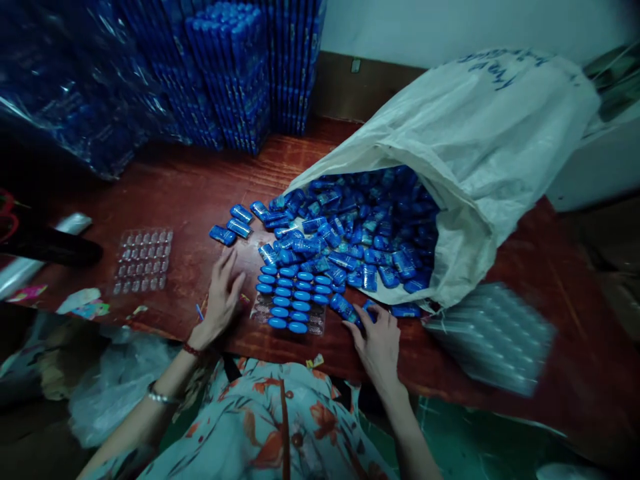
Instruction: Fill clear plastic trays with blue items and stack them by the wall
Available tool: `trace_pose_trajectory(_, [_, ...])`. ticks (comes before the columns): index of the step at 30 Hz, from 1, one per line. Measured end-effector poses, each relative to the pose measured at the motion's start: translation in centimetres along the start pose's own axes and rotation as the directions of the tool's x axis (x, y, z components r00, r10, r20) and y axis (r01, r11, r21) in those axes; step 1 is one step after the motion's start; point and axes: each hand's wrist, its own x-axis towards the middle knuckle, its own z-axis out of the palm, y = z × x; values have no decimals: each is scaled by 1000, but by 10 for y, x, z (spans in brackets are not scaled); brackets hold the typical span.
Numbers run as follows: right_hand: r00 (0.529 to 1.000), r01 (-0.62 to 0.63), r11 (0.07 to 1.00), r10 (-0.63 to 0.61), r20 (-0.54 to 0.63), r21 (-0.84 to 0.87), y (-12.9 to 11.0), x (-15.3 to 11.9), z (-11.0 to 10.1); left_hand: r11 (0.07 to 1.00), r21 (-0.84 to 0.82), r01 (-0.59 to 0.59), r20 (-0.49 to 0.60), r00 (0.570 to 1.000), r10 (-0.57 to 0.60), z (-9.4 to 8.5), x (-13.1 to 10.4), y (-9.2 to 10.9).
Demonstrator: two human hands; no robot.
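A clear blister tray [260, 309] lies on the red-brown table in front of me, several of its cavities filled with blue oval pieces [299, 316]. Left of it is my left hand [223, 299], fingers apart and holding nothing, near a few loose blue packs [223, 235]. On the tray's right, my right hand [379, 339] has its thumb and fingers around the end of a blue wrapped pack [344, 309]. More such packs spill from the mouth of a white woven sack [465, 127] and heap up behind the tray.
Clear trays are stacked [500, 337] at the right. Another clear tray [144, 261] lies at the left, near a black cylindrical object [55, 245] and red scissor handles [7, 215]. Tall stacks of blue packages [230, 80] stand at the back.
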Motion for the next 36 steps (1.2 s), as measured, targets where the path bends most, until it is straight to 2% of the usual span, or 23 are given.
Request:
trace_pose_trajectory(3, [998, 11, 989, -2, 59, -145, -7, 13, 0, 985, 13, 172, -239, 957, -164, -6, 33, -28])
trace_pose_trajectory(5, [998, 35, 985, -25, 59, -169, -13, 23, 0, 955, 95, 282, -280, 928, -246, -13, 56, -48])
trace_pose_trajectory(7, [993, 95, 982, -82, 82, -165, -18, 33, -1, 916, 244, 318, -191, 942, -276, -19, 74, -59])
trace_pose_trajectory(8, [987, 137, 979, -122, 108, -151, -20, 38, -1, 899, 331, 287, -111, 958, -265, -21, 81, -59])
trace_pose_trajectory(10, [966, 211, 973, -193, 171, -96, -20, 44, -1, 859, 492, 141, 95, 972, -214, -22, 91, -52])
trace_pose_trajectory(11, [956, 228, 972, -212, 203, -58, -20, 46, -1, 834, 548, 60, 191, 962, -194, -22, 95, -46])
trace_pose_trajectory(13, [946, 195, 981, -193, 261, 18, -18, 45, -2, 785, 618, -44, 316, 928, -197, -20, 97, -33])
trace_pose_trajectory(15, [950, 75, 993, -99, 296, 90, -14, 39, -5, 737, 673, -62, 349, 905, -242, -19, 96, -23])
trace_pose_trajectory(18, [958, -148, 941, 60, 280, 305, -9, 24, -12, 667, 742, -65, 341, 894, -292, -20, 88, -16])
trace_pose_trajectory(20, [957, -234, 826, 104, 269, 513, -11, 14, -16, 669, 740, -59, 336, 895, -293, -22, 77, -15])
trace_pose_trajectory(21, [962, -238, 763, 97, 257, 601, -14, 10, -17, 699, 714, -44, 328, 903, -279, -25, 70, -15])
trace_pose_trajectory(22, [972, -208, 715, 73, 225, 668, -18, 8, -17, 745, 667, -27, 318, 914, -251, -28, 62, -15])
trace_pose_trajectory(24, [996, -65, 682, -4, 94, 728, -28, 6, -13, 863, 504, -17, 293, 944, -153, -37, 44, -11])
trace_pose_trajectory(26, [994, 109, 704, -95, -60, 702, -37, 8, -7, 951, 306, -51, 264, 964, -34, -45, 23, -3])
trace_pose_trajectory(28, [968, 251, 741, -206, -144, 622, -41, 12, -3, 985, 167, -51, 219, 976, 13, -51, 1, 10])
trace_pose_trajectory(32, [875, 480, 815, -470, -114, 325, -42, 22, -6, 998, 54, 34, 107, 993, -39, -45, -35, 33])
trace_pose_trajectory(34, [824, 563, 805, -563, -58, 185, -42, 28, -12, 999, 22, -29, 136, 990, 25, -35, -44, 36])
trace_pose_trajectory(36, [785, 617, 780, -619, -12, 105, -44, 34, -17, 990, 17, -141, 199, 971, 135, -25, -46, 32])
